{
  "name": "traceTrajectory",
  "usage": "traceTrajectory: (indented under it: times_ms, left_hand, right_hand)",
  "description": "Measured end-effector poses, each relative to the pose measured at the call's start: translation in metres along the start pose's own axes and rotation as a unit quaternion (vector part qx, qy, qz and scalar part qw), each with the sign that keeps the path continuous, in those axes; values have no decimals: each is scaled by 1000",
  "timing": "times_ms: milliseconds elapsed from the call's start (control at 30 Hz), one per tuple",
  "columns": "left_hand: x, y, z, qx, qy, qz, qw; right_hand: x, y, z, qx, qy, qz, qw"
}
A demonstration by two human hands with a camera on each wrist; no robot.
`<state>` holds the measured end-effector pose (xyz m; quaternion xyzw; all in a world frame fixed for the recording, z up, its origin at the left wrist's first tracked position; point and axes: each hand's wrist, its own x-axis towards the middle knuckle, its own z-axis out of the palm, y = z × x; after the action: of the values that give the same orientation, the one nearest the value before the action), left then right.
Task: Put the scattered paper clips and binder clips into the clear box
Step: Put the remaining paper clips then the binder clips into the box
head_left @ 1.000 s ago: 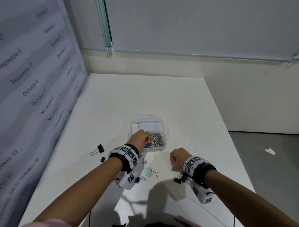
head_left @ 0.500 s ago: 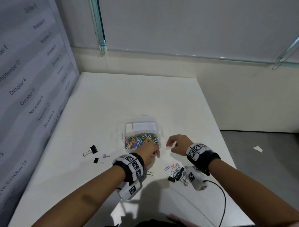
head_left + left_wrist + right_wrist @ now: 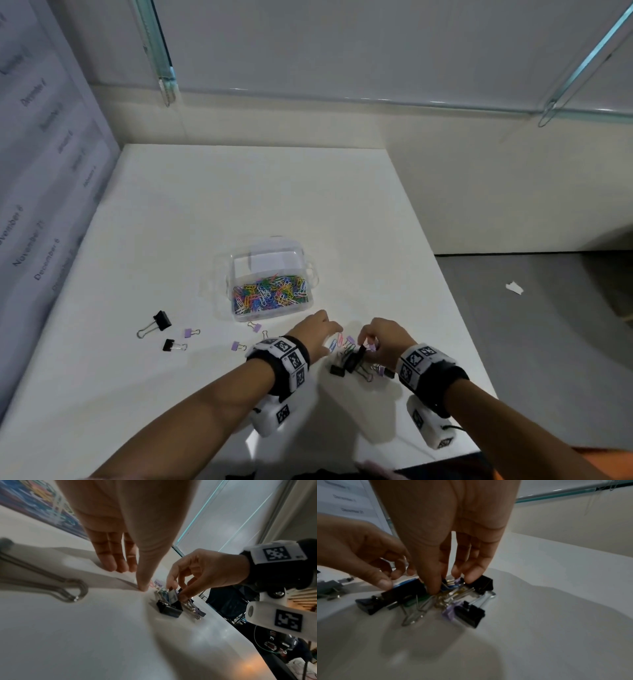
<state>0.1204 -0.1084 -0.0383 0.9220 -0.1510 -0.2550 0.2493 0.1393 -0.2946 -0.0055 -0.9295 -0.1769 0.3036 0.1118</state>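
Both hands have dropped back from the clear box [image 3: 274,308] to a tangled heap of binder clips [image 3: 352,363] at the near right of the white tabletop [image 3: 205,205], where half a second ago the left hand [image 3: 317,334] hovered at the box's front edge and the right hand [image 3: 385,339] hung open beside it. The right hand's thumb and fingers now pinch into the heap, closed on a clip's wire handles among black and purple clips; which clip exactly cannot be told. The left hand's fingers are extended and relaxed, one fingertip [image 3: 143,588] pressed to the tabletop beside a pink paper clip [image 3: 339,339], gripping nothing. The clear box sits open behind them, mid-tabletop, its floor covered in coloured paper clips [image 3: 270,296]. To the left, well apart from the heap, lie two black binder clips [image 3: 161,322] and small purple ones [image 3: 190,333]
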Motion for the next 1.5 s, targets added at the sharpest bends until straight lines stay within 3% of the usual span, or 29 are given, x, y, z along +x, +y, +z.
traceTrajectory:
  times_ms: [233, 433, 667, 933, 1067, 1300, 1500]
  left_hand:
    - [2, 2, 4, 26, 16, 14, 999]
    - [5, 9, 9, 43, 7, 11, 999]
    - [1, 11, 6, 113, -6, 21, 993]
    - [-4, 6, 1, 34, -59, 36, 997]
    - [-8, 6, 7, -24, -44, 23, 998]
    - [-5, 18, 17, -7, -1, 4, 1000]
    - [3, 29, 21, 2, 13, -29, 999]
  right_hand:
    - [2, 13, -14, 82, 21, 44, 995]
    - [12, 26, -35, 136, 114, 79, 981]
    - [-5, 22, -2, 33, 32, 19, 999]
    - [-5, 19, 17, 43, 64, 19, 997]
    - [-11, 13, 20, 39, 59, 19, 997]
    - [-12, 3, 18, -6, 3, 34, 999]
    - [-11, 7, 28, -27, 10, 15, 999]
